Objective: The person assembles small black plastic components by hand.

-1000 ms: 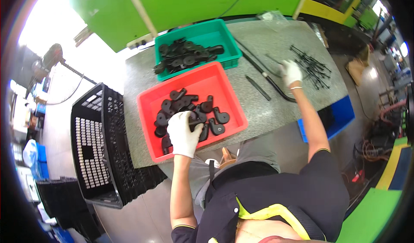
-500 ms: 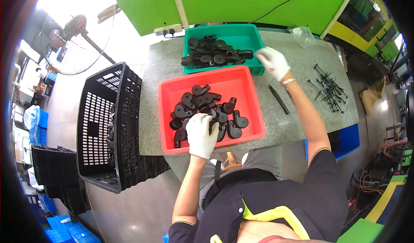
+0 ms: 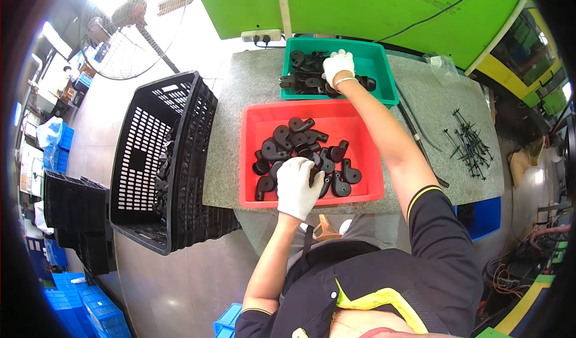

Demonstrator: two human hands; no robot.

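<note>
My left hand (image 3: 297, 188), in a white glove, is at the front of a red bin (image 3: 372, 158), fingers curled round a black plastic part (image 3: 314, 173) that they mostly hide. Below and around it lie several black rounded parts with short stems (image 3: 290, 140). My right hand (image 3: 338, 65), also gloved, reaches into a green bin (image 3: 378, 62) behind the red one. Its fingers bend over a heap of similar black parts (image 3: 309, 83); what they grip, if anything, is hidden.
Thin black pieces with stems (image 3: 471, 146) lie heaped on the grey table (image 3: 225, 140) at right. A dark rod (image 3: 414, 128) lies beside my right forearm. Stacked black crates (image 3: 198, 158) stand left of the table. A power strip (image 3: 261, 36) is behind; a blue bin (image 3: 486, 218) sits below right.
My right hand has moved left from beside the green bin's right edge to the heap inside it. My left hand keeps its place at the red bin. The whole view has shifted slightly.
</note>
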